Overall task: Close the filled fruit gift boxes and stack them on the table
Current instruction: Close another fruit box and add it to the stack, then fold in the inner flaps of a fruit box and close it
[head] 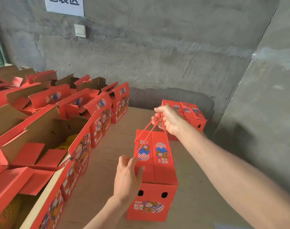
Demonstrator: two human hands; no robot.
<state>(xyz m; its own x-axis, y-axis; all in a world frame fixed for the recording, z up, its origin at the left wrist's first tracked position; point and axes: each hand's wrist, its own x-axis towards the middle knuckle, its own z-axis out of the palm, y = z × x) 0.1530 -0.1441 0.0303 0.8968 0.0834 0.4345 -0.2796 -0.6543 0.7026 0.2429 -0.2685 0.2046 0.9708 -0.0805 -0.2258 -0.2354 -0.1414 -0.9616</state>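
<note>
A closed red fruit gift box (157, 164) with cartoon prints is in the middle of the view, above the wooden table (187, 204). My right hand (168, 119) grips its red rope handles (149, 134) above the lid. My left hand (127, 176) rests with spread fingers against the box's left side. Another closed red box (193, 115) stands on the table behind my right hand, near the wall corner.
Several open red gift boxes (46, 141) with raised flaps fill the left side in rows; yellow fruit (66, 142) shows inside one. Grey concrete walls (157, 55) close off the back and right. A bare strip of table runs between the open boxes and the held box.
</note>
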